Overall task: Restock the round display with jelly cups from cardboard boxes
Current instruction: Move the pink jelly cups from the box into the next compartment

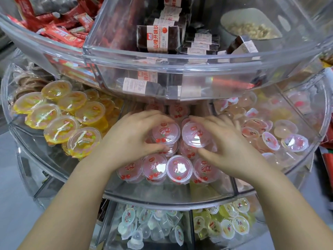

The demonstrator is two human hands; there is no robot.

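Both hands are down in the middle compartment of the clear plastic round display (162, 199): the left hand (131, 139) curls its fingers and thumb around a pink cherry-printed jelly cup (165, 132), and the right hand (227, 141) grips its twin, a second pink cherry jelly cup (196, 134), just beside it. They sit atop a lower layer, behind a front row of pink jelly cups (167, 168). To do this well, I would seat each cup lid-up and level, nested between neighbours, without knocking the front row toward the rim. Yellow jelly cups (59, 114) fill the left compartment.
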